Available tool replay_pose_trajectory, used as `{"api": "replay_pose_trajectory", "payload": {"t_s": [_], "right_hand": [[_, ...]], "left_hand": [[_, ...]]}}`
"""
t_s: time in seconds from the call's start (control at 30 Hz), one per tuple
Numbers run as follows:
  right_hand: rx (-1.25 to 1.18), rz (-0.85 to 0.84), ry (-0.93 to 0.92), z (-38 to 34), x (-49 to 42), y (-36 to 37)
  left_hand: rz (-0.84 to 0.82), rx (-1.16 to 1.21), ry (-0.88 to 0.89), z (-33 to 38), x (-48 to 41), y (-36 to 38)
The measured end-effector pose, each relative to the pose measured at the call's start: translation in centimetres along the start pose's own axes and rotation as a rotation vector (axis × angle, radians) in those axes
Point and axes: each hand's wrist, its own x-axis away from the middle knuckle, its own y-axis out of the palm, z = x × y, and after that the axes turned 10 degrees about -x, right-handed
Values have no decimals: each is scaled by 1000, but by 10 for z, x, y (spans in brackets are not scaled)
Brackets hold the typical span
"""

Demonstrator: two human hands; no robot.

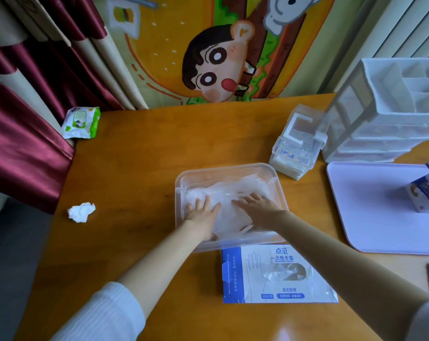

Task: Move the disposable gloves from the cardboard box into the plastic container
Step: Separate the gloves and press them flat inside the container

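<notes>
Now | centre: left hand [201,214] and right hand [257,208], fingers flat, gripping nothing, press gloves [229,190] down, likely to settle them in container [233,166] | box [277,275] just below.

blue-white cardboard box [277,274] — clear plastic container [233,168]

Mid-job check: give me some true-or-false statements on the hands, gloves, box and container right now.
1. The left hand and right hand both lie flat on the gloves inside the plastic container. True.
2. The cardboard box lies flat on the table, nearer the person than the container. True.
3. The right hand grips the box. False: it rests on the gloves.
4. A crumpled tissue lies left of the container. True.
5. The container is closed. False: its top is open.
</notes>
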Motion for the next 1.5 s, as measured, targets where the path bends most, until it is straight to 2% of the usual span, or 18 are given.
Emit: {"api": "replay_pose_trajectory", "payload": {"t_s": [0.1, 0.2, 0.27, 0.33, 0.4, 0.5, 0.57, 0.67, 0.9, 1.1, 1.17, 1.23, 1.37, 1.4, 1.5], "right_hand": [[-307, 38, 1, -11, 13, -12], [-338, 400, -26, -24, 26, -24], [-274, 521, -55, -29, 25, -25], [-191, 439, -81, -30, 15, -20], [-80, 308, -85, -26, 3, -12], [77, 174, -23, -15, -6, -4], [107, 120, 12, -8, -9, -1], [130, 53, 34, -4, -12, 0], [127, 28, 31, 0, -12, 4], [-104, 90, 26, -4, -1, -2], [-228, 133, 25, -3, 12, -8], [-328, 253, 0, -4, 31, -10], [-447, 757, -192, -10, 77, 4], [-442, 832, -240, -11, 87, 10], [-400, 808, -314, -6, 112, 40]], "left_hand": [[13, -21, 16, 0, -1, 1], [54, -44, 30, -3, -1, -2], [167, -47, 32, -4, 1, -3], [304, -30, 19, -4, 2, -4], [370, -7, -24, -3, 0, -3], [275, -64, -63, -2, -7, 1], [163, -87, -58, -2, -15, 6], [115, -117, -57, -2, -24, 10], [78, -113, -29, -4, -29, 14], [127, -226, -6, -7, -14, 4], [194, -273, 6, -8, -4, -3], [309, -238, -11, -6, 8, -9], [641, -7, 32, 10, 34, -15], [706, 59, 65, 17, 41, -14], [867, 133, 222, 44, 66, -6]]}}
